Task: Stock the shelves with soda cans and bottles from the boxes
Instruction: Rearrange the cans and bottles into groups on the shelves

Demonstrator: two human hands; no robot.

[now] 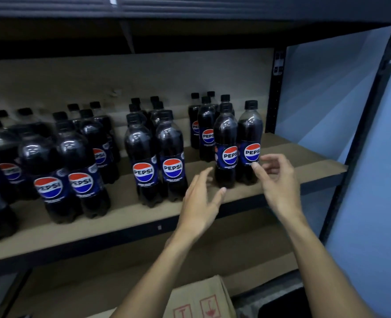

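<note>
Brown shelf board (304, 154): upright Pepsi bottles (144, 157) in paired rows.

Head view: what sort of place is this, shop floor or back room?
Likely a stockroom or shop storage area: a metal-framed rack with a plain board shelf, grouped Pepsi bottles on it, and a cardboard box below.

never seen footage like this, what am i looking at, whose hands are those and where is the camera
No machine here: a person wears a camera on the head, looking down at their own hands. The one picture shows a shelf carrying rows of cola bottles. The left hand and right hand are both open, either side of the two front bottles at the right end, holding nothing. Whether they touch those bottles is hard to tell. A cardboard box sits below.
</note>
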